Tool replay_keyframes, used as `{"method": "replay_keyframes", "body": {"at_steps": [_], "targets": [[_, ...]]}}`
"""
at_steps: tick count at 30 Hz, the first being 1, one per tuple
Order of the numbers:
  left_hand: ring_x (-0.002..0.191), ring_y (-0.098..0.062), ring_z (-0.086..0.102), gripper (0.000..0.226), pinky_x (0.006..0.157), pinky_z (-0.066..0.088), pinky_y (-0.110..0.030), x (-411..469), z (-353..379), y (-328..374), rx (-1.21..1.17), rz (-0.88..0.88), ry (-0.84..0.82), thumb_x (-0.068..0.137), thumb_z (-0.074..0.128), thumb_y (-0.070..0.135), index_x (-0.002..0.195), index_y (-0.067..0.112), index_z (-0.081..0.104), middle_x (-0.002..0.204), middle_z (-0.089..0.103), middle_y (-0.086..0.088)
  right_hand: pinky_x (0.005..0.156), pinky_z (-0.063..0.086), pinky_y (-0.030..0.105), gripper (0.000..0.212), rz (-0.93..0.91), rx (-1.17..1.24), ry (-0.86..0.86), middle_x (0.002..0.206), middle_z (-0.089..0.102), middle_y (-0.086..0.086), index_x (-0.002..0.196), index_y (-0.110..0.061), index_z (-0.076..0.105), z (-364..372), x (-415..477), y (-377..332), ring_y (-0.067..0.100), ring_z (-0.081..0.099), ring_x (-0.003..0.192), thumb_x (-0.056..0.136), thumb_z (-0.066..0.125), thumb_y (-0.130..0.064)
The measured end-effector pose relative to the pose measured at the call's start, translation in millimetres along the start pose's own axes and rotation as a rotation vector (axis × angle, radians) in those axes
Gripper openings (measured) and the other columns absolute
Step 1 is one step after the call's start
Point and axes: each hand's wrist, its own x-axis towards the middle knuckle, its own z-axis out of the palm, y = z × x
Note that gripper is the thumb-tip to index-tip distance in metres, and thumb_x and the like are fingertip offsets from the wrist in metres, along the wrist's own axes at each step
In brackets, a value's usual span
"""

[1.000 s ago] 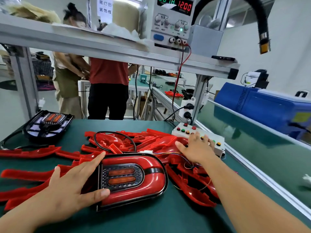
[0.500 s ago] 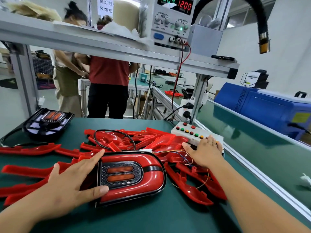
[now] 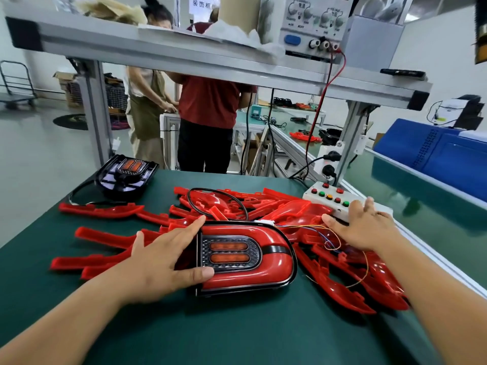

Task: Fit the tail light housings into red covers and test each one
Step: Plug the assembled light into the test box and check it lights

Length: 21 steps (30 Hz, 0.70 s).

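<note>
Tail light (image 3: 247, 256) lies flat; left grip (image 3: 163, 259) spans its left end.

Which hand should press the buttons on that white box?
Right, likely. The right hand rests on the near end of the button box, beside its buttons; the left hand is farther off, steadying the tail light.

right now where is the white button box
Head view, right side: the white button box sits just beyond the right hand, with the red covers pile on its left.
</note>
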Motion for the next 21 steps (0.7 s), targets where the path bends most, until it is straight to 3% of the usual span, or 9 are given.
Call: {"method": "replay_keyframes", "body": {"at_steps": [4,7,12,15,21], "targets": [[0.148,-0.005,0.003,0.09,0.112,-0.021,-0.053,-1,0,0,-0.009,0.007,-0.005,0.063,0.027,0.092,0.127,0.064,-0.029,0.143,-0.004,0.034,0.112,0.026,0.046,0.125,-0.041,0.0,0.007,0.156,0.02,0.02,0.141,-0.012,0.027,1,0,1,0.039,0.037,0.137,0.052,-0.005,-0.094],[0.149,-0.006,0.003,0.091,0.112,-0.021,-0.054,-1,0,1,0.0,-0.001,0.003,0.062,0.025,0.093,0.128,0.063,-0.03,0.153,-0.003,0.029,0.117,0.02,0.045,0.125,-0.024,0.034,0.028,0.156,0.022,0.02,0.141,-0.009,0.029,4,-4,2,0.036,0.029,0.142,0.054,-0.005,-0.092],[0.149,-0.006,0.002,0.092,0.112,-0.021,-0.054,-1,-1,0,-0.001,-0.006,-0.004,0.056,0.021,0.098,0.125,0.065,-0.031,0.16,-0.001,0.023,0.119,0.011,0.043,0.123,0.066,0.037,0.054,0.144,0.045,0.023,0.134,-0.007,0.038,5,-6,9,0.035,0.028,0.142,0.058,-0.004,-0.093],[0.149,-0.006,0.002,0.089,0.112,-0.021,-0.055,-1,0,0,0.009,-0.005,-0.002,0.061,0.024,0.095,0.125,0.065,-0.032,0.156,-0.002,0.027,0.12,0.008,0.044,0.122,0.065,0.027,0.045,0.146,0.041,0.023,0.135,-0.004,0.039,9,-7,10,0.034,0.021,0.146,0.062,-0.001,-0.092],[0.149,-0.006,0.003,0.097,0.111,-0.021,-0.054,-1,-1,0,0.0,0.002,-0.004,0.047,0.015,0.104,0.123,0.066,-0.033,0.154,-0.001,0.029,0.12,0.0,0.045,0.126,0.046,0.011,0.046,0.157,0.026,0.019,0.146,-0.003,0.028,18,-9,12,0.03,0.007,0.15,0.062,-0.001,-0.092]]}}
